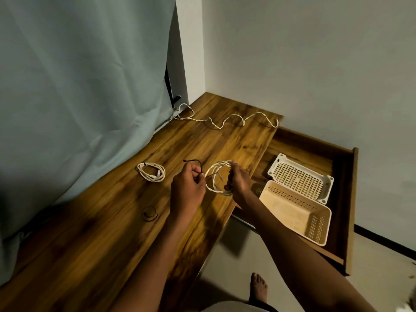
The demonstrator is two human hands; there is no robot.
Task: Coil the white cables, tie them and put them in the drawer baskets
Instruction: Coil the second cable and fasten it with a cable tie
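While right hand (238, 181) grips looped white cable coil (217, 179), left hand (188, 188) pinches thin black tie (195, 164), tied white coil (151, 172) left, loose twisted white cable (225, 119) far, white (300, 177) and cream (297, 211) perforated plastic baskets in open wooden drawer (351, 199) right.

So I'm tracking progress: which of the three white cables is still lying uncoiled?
The long white cable stretched in loose waves along the wooden desk's far end; the other two are coiled.

A small coiled cable (151, 172) lies on the table (90, 221), left of the hands. A long cable (225, 120) lies behind. Two baskets (300, 179) sit in the drawer (346, 199) on the right.
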